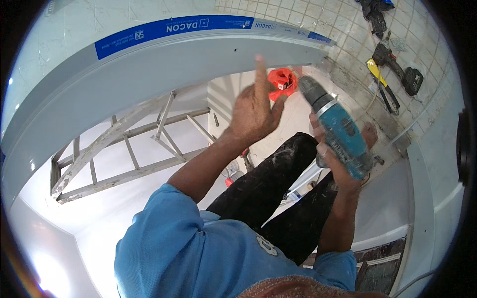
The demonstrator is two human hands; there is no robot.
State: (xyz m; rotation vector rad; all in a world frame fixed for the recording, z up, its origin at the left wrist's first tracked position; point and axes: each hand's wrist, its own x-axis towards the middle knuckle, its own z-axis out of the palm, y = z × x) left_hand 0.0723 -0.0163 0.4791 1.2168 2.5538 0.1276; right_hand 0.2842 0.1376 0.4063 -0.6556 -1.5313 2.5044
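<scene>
We had a narrow free gap between our left hand (254, 113) and the cordless drill (343, 131); ahead, the long grey frame (198, 57) barred passage, leftward the stepladder (134, 174).

The tiled floor (417, 35) bears a dark cordless tool (396, 69) and, just beside it, what look like yellow-and-black pliers (379, 81).

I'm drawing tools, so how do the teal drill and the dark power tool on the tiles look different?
The teal drill is in the right hand; the dark power tool lies on the tiles. The drill is mostly teal, the power tool mostly black. The drill looks bigger here, the power tool smaller. Both are power tools.
</scene>
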